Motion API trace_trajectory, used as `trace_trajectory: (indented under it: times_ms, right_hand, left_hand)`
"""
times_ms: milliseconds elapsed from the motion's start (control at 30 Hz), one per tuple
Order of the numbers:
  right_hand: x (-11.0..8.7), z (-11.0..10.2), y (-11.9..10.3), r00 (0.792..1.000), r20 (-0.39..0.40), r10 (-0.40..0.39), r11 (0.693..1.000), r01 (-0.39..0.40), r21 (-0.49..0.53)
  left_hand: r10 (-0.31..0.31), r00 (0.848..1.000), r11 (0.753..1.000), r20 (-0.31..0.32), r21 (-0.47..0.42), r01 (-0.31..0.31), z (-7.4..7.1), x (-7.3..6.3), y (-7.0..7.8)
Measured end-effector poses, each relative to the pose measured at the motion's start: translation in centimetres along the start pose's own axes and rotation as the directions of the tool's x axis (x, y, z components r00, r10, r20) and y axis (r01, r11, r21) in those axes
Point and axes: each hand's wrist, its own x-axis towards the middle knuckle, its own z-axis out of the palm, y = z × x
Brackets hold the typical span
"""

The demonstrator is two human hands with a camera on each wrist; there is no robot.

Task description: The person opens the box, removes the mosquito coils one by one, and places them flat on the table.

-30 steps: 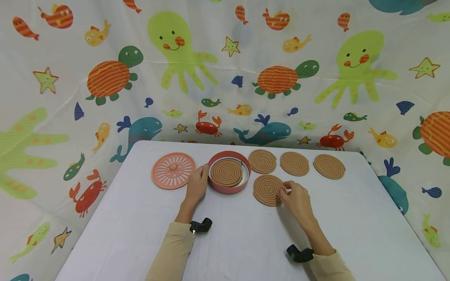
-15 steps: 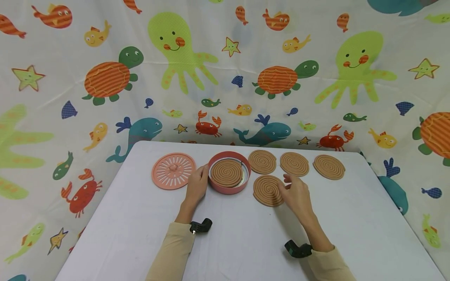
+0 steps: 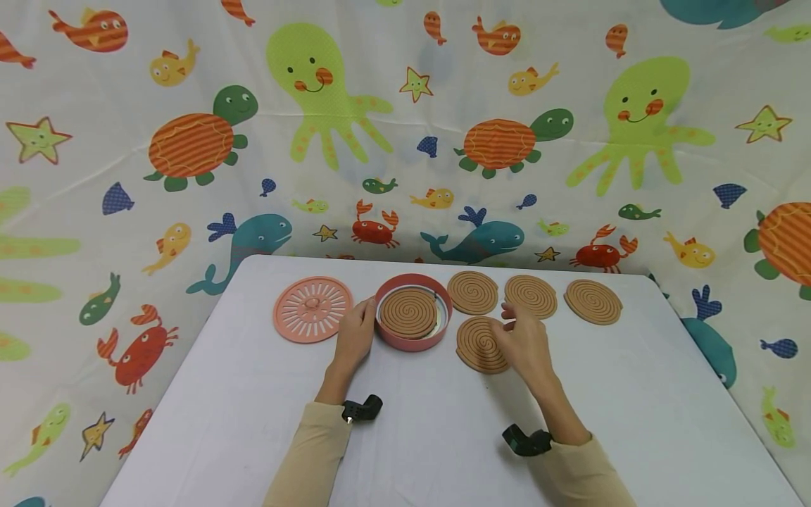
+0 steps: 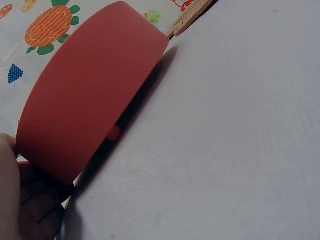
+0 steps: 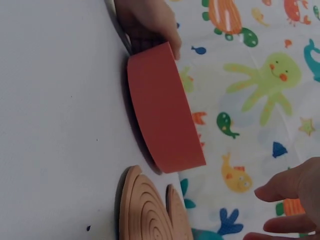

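My left hand (image 3: 355,334) grips the left side of a round red mosquito-coil holder (image 3: 413,343), thumb by the rim and fingers against its wall. A brown mosquito coil (image 3: 408,311) lies inside it, slightly off centre. My right hand (image 3: 526,346) hovers over the right part of the nearest coil on the table (image 3: 476,345), thumb and fingers apart and holding nothing. In the right wrist view, the right fingers (image 5: 280,187) are spread at the right edge, away from the holder (image 5: 162,110). The left wrist view shows a small round foot beneath the holder (image 4: 95,90).
A pink slotted lid (image 3: 294,324) with a central knob lies left of the holder. Three more mosquito coils lie in a back row: one (image 3: 473,292) beside the holder, another (image 3: 527,292) in the middle, the last (image 3: 593,301) farthest right. A sea-animal curtain (image 3: 405,141) hangs behind the table.
My right hand has let go of the nearest coil's right edge, lifted and moved leftward over it, its fingers spreading. My left hand and the holder have stayed in place.
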Motion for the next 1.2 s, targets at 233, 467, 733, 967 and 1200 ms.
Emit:
trace_trajectory:
  times_ms: [233,467,733,967,1200]
  right_hand:
    - [0.7,0.4,-1.0,1.000,-0.006,-0.020,0.999,0.021,0.029]
    - [1.2,0.8,-1.9,1.000,0.014,-0.014,0.998,0.013,0.062]
    - [1.6,1.5,-3.0,0.999,0.018,-0.030,0.997,0.028,0.077]
    - [2.1,2.1,-3.9,0.999,0.042,-0.022,0.995,0.018,0.095]
    - [2.4,2.7,-4.7,0.998,0.058,-0.017,0.996,0.012,0.089]
  left_hand:
    - [-0.006,1.000,1.000,0.000,0.002,0.006,0.0,0.1,0.1]
    - [-0.015,1.000,1.000,0.010,0.002,0.015,-0.1,0.1,0.1]
    - [-0.022,1.000,1.000,0.011,-0.001,0.022,-0.1,0.1,0.1]
    - [-0.012,1.000,1.000,0.010,-0.011,0.012,-0.1,-0.1,0.2]
    - [-0.016,1.000,1.000,0.011,-0.008,0.016,-0.1,-0.1,0.1]
